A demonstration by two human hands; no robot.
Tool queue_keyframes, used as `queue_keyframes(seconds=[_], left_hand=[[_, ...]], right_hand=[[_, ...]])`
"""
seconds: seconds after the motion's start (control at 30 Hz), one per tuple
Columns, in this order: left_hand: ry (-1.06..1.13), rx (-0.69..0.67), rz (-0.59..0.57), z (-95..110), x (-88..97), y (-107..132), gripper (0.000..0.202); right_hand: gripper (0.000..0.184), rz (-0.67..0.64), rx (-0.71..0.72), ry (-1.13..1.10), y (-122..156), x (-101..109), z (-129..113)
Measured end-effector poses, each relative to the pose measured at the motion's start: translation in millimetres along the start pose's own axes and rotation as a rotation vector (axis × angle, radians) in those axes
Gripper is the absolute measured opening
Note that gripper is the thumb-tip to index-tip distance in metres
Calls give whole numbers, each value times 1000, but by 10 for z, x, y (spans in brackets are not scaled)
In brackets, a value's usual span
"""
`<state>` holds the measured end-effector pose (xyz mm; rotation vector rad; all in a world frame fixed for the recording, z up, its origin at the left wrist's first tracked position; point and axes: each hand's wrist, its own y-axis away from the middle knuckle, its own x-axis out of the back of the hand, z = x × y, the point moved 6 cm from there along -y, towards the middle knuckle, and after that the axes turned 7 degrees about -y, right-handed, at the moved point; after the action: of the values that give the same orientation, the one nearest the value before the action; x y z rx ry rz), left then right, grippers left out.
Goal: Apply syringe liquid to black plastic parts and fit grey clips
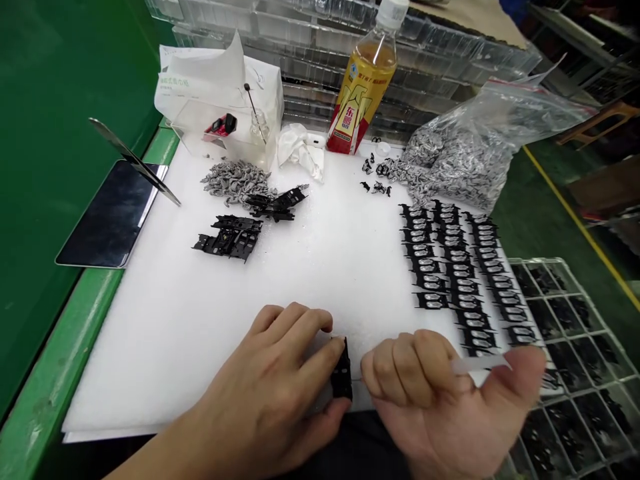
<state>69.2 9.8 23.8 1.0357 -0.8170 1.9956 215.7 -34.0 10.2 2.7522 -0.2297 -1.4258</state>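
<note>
My left hand grips a small black plastic part on edge between thumb and forefinger, near the front of the white foam sheet. To its right, my right hand is closed around a slim tool with a translucent white handle. A thin tip shows between that fist and the black part; whether it touches the part I cannot tell. Toward the back left lie loose black parts and a heap of small grey pieces. Rows of black parts with grey inserts line the right side.
Tweezers lean over a tablet at the left edge. Behind stand a tissue pack, a small glass bottle, a drink bottle and a bag of grey pieces. A compartment tray sits lower right.
</note>
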Motion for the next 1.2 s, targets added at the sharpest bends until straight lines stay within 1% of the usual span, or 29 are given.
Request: queue_keyframes(seconds=[0.13, 0.23, 0.47, 0.67, 0.93, 1.03, 1.2], left_hand=[[9, -7, 1, -16, -12, -1, 32], [-1, -24, 13, -15, -11, -6, 32], [-7, -26, 23, -7, -3, -22, 31], [-22, -26, 19, -8, 0, -27, 30], [-14, -15, -7, -1, -23, -1, 30], [-21, -20, 0, 6, -19, 1, 30], [-21, -26, 2, 3, -9, -14, 29]], right_hand=[[66, 39, 35, 87, 26, 46, 24], [64, 25, 45, 133, 53, 46, 29], [64, 60, 15, 118, 104, 107, 44], [62, 58, 10, 141, 115, 117, 47], [64, 72, 19, 128, 134, 123, 41], [64, 54, 16, 141, 141, 127, 48], [63, 59, 44, 159, 147, 135, 28]])
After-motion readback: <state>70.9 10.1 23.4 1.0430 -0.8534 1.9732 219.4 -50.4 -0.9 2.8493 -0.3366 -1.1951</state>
